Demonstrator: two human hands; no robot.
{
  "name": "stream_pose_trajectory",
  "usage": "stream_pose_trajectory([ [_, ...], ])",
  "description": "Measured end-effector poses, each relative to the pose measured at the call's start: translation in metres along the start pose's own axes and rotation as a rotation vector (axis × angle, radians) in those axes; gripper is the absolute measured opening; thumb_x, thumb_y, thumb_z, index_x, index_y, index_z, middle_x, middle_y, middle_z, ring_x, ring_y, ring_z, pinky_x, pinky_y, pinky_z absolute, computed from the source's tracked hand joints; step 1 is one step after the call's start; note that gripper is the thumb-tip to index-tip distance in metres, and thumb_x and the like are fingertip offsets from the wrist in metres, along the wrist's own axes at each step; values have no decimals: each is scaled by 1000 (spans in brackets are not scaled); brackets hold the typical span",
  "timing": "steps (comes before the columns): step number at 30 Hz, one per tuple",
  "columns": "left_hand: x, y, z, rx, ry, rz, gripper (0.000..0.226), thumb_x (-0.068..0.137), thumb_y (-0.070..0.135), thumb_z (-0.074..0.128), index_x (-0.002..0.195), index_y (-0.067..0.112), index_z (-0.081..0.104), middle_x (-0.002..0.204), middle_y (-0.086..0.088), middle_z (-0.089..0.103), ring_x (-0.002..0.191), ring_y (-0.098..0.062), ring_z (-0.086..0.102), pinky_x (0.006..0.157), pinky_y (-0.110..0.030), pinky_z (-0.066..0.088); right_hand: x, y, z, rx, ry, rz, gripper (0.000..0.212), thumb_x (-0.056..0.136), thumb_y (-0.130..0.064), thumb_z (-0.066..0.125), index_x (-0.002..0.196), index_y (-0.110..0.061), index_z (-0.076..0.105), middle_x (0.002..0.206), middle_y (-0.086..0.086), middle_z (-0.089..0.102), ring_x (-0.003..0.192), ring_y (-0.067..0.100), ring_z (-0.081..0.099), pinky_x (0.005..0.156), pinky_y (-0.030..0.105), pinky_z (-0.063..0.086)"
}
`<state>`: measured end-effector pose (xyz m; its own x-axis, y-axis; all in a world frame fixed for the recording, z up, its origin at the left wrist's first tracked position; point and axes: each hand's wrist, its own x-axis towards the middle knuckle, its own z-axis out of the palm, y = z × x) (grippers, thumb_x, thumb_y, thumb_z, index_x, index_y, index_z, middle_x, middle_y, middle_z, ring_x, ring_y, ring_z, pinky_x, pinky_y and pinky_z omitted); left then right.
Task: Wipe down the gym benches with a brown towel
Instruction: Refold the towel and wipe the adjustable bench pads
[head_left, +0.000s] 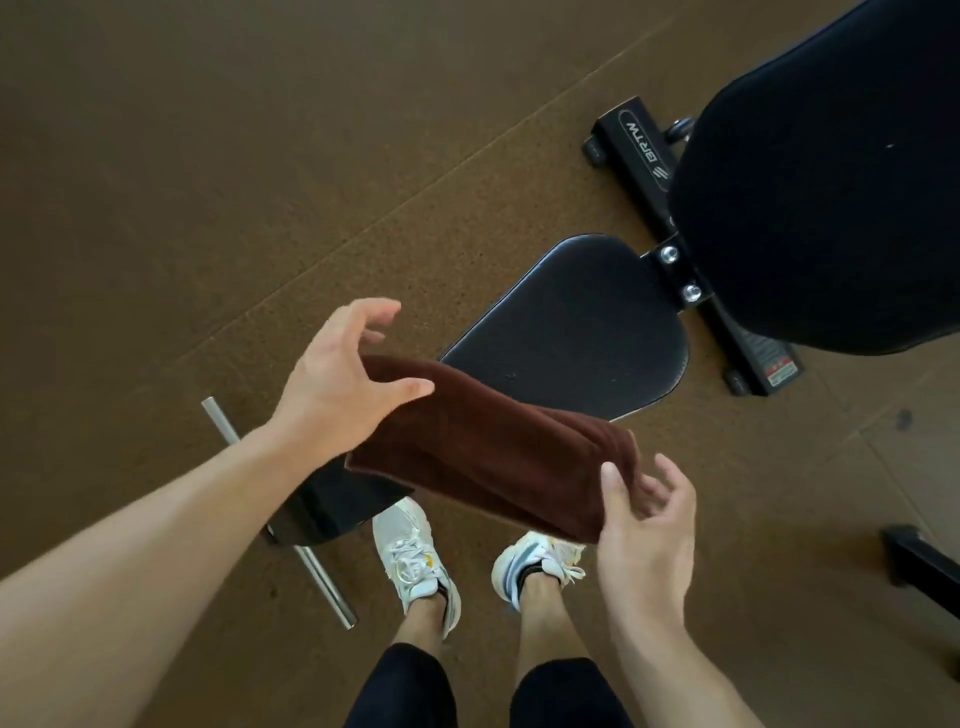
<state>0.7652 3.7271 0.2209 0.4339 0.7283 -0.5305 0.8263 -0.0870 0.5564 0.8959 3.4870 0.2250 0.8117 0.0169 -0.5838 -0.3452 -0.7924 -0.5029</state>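
Brown towel (493, 457) folded, long axis upper-left to lower-right; both hands' fingers pinching ends.

The folded brown terry towel (493, 457) stretched between my left hand (337, 384) and right hand (644, 530) hangs above the near end of the black padded seat pad (582, 332), blocking my way straight down to it. The big black upholstered backrest (831, 182) closes off the upper right. To my left the brown speckled rubber floor (208, 182) lies open, with only a steel crossbar (322, 571) low by my white sneakers (415, 561).
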Motion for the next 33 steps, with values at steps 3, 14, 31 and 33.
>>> stream_pose_trajectory([
  [3, 6, -9, 34, 70, 28, -15, 83, 90, 42, 75, 158, 33, 28, 160, 10, 33, 148, -12, 32, 121, -42, 32, 3, -6, 46, -85, -78, 66, 81, 98, -62, 55, 165, -35, 18, 171, -4, 24, 156, 22, 30, 122, 50, 33],
  [14, 19, -37, 124, 120, -196, 83, 85, 103, 56, 36, 159, 31, -22, 171, 1, -15, 159, -22, -3, 129, -50, 11, 66, -6, 150, -578, -45, -528, 74, 105, -61, 12, 167, -26, -7, 174, 7, -18, 160, 25, -22, 130, 42, -13],
  [31, 105, 22, 126, 146, -141, 20, 69, 105, 61, 13, 163, 24, 19, 163, -2, 39, 145, -27, 44, 114, -44, 35, 172, -108, 158, -825, -88, -926, 72, 107, -51, 22, 167, -13, 12, 176, 9, 1, 162, 23, -9, 132, 45, -5],
  [33, 73, 1, 121, 109, -90, 126, 69, 103, 61, 19, 163, 27, 18, 164, 0, 36, 145, -22, 43, 116, -42, 39, 135, -76, 152, -742, -84, -865, 68, 109, -50, 18, 167, -15, 13, 176, 8, -1, 162, 23, -10, 132, 47, -2],
])
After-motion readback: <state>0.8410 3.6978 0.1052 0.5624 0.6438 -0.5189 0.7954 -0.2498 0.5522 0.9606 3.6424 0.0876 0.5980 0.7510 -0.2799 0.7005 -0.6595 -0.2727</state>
